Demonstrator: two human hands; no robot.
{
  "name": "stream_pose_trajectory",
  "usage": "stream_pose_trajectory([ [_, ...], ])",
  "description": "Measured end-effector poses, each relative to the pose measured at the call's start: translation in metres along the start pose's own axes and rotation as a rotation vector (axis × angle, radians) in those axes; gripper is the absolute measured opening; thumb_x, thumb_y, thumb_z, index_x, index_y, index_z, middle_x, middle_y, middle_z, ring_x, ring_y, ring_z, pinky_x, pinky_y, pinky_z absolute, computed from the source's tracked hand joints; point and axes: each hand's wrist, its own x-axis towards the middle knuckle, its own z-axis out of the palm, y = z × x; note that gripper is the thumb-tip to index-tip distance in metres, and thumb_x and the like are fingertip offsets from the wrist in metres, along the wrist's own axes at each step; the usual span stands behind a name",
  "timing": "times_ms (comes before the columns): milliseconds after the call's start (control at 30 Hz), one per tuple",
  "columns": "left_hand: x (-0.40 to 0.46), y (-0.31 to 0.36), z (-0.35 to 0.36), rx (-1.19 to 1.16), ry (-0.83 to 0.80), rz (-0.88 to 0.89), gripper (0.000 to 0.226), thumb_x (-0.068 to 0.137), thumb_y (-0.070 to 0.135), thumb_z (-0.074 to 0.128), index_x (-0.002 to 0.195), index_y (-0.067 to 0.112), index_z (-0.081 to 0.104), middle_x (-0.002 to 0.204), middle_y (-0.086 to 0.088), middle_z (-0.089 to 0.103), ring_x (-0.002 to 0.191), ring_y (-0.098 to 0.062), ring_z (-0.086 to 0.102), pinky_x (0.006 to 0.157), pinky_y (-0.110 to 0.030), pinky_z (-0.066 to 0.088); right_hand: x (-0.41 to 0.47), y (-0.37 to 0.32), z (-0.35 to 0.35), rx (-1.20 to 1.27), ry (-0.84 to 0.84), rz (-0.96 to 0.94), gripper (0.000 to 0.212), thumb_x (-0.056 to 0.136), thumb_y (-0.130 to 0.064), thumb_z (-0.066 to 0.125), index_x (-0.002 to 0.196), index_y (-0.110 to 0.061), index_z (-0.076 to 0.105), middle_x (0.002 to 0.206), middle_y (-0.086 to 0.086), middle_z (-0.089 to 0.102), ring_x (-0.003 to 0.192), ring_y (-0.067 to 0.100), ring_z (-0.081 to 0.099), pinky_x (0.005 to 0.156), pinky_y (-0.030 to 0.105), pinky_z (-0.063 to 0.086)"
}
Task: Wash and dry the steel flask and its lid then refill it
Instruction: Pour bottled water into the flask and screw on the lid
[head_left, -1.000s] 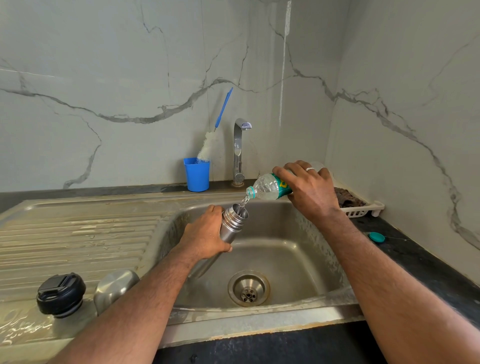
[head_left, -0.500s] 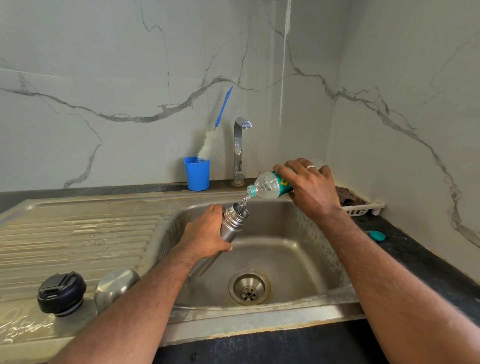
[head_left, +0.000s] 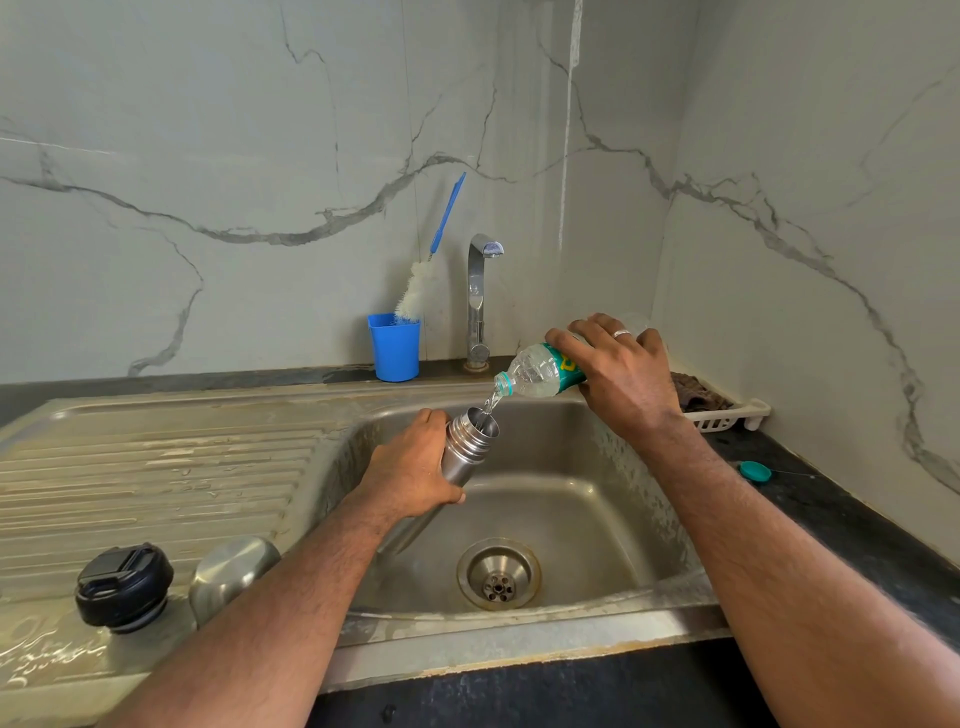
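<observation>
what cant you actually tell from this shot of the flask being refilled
Only the head view is available.
- Water level inside the steel flask: its steel wall and narrow mouth hide it.
- Flask's lower body: covered by the left hand and forearm.
- Plastic bottle label and rear end: wrapped by the right hand.
- Brown item in the white rack: partly behind the right wrist, unidentifiable.
- Steel cup near the black lid: partly behind the left forearm.

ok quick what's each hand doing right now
Left hand: closed around the steel flask, tilted over the sink.
Right hand: closed around the plastic bottle, pouring water into the flask.
</observation>
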Motion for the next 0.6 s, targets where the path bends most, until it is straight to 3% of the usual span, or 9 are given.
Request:
stream_pose_trajectory([
  [600, 0.0011, -0.0017, 0.0019, -0.001, 0.001, 0.012, 0.088, 0.063, 0.040, 0.094, 0.133, 0.022, 0.044, 0.126, 0.008, 0.051, 0.113, -0.012, 0.052, 0.096, -0.041, 0.051, 0.0012, 0.0003, 0.0018, -0.015, -0.012, -0.005, 0.071, 0.084, -0.017, 0.078, 0.138, -0.038, 0.037, 0.142, 0.002, 0.056, 0.136, 0.031, 0.049, 0.088, 0.055, 0.047],
])
